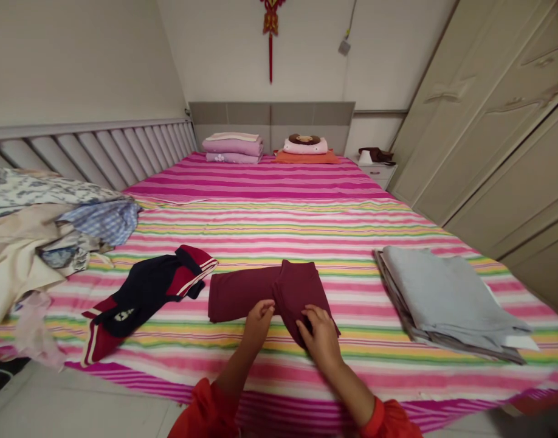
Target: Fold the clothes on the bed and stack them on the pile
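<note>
My left hand (pixel 259 322) pinches the near edge of the folded maroon garment (pixel 247 298), and my right hand (pixel 319 336) grips its folded end, fingers curled over the cloth. It lies close to the bed's near edge on the striped sheet (pixel 279 225). The navy-and-red jacket (pixel 146 298) sits just left (tight there), with wider open sheet rightward to the grey folded stack (pixel 447 298).

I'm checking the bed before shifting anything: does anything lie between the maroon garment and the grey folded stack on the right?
Nothing visible does. Only the striped bedspread shows between the maroon garment and the grey folded stack. The left hand and right hand are both on the garment.
</note>
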The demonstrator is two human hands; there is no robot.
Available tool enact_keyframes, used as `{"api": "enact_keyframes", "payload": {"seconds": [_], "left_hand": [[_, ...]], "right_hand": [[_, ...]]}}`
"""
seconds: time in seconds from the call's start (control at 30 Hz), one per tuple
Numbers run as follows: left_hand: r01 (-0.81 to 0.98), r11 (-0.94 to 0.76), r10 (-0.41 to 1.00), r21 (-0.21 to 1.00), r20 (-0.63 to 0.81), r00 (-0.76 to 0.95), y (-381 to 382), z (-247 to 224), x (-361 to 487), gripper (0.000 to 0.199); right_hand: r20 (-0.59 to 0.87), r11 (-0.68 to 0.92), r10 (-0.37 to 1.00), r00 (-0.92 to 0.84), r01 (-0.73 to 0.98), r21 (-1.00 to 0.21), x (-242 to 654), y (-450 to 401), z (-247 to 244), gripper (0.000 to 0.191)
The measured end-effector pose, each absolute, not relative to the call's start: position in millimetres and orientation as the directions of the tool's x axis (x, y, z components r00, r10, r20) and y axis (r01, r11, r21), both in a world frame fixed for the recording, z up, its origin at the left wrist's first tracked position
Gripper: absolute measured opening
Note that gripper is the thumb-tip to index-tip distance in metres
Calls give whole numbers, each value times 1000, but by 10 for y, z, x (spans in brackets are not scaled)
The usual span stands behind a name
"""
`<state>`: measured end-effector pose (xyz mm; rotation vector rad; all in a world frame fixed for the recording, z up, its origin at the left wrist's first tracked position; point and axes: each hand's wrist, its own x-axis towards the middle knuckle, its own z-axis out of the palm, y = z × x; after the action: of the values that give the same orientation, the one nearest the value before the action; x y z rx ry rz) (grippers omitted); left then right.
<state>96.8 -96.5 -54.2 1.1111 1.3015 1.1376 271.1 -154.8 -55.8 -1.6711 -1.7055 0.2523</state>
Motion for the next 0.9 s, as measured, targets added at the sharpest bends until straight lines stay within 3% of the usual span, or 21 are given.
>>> {"api": "enact_keyframes", "payload": {"seconds": [0.17, 0.3, 0.4, 0.47, 0.57, 0.63, 0.73, 0.83, 0.9], "left_hand": [[-38, 222, 975, 974, -222, -11, -1097, -648, 1164, 34], [-46, 222, 974, 974, -224, -40, -1109, -658, 1268, 39], [-19, 208, 976, 978, -209, -58, -1111, -601, 1273, 36], [41, 146, 986, 988, -143, -84, -1111, -545, 1238, 33], [291, -115, 989, 950, 138, -61, -1117, -477, 1161, 29], [455, -284, 955, 844, 290, 59, -1145, -470, 1126, 34], [529, -394, 918, 752, 298, 261, -1242, -525, 1150, 52], [467, -407, 898, 785, 250, 362, -1343, -593, 1255, 70], [365, -320, 926, 874, 206, 318, -1347, -591, 1327, 69]], "right_hand": [[290, 162, 953, 82, 672, -722, 2852, -1499, -448, 13], [295, 164, 955, 39, 758, -632, 2784, -1578, -439, 42], [313, 182, 949, 25, 768, -614, 2738, -1634, -466, 41], [359, 197, 930, 80, 715, -670, 2783, -1632, -491, 34], [401, 117, 854, 330, 629, -768, 2990, -1555, -556, 37], [323, 14, 809, 491, 534, -845, 3166, -1470, -617, 43], [66, -89, 839, 540, 255, -963, 3346, -1340, -667, 49], [-174, -174, 894, 413, -37, -984, 3362, -1260, -584, 48], [-251, -213, 916, 311, -152, -965, 3304, -1240, -461, 48]]}}
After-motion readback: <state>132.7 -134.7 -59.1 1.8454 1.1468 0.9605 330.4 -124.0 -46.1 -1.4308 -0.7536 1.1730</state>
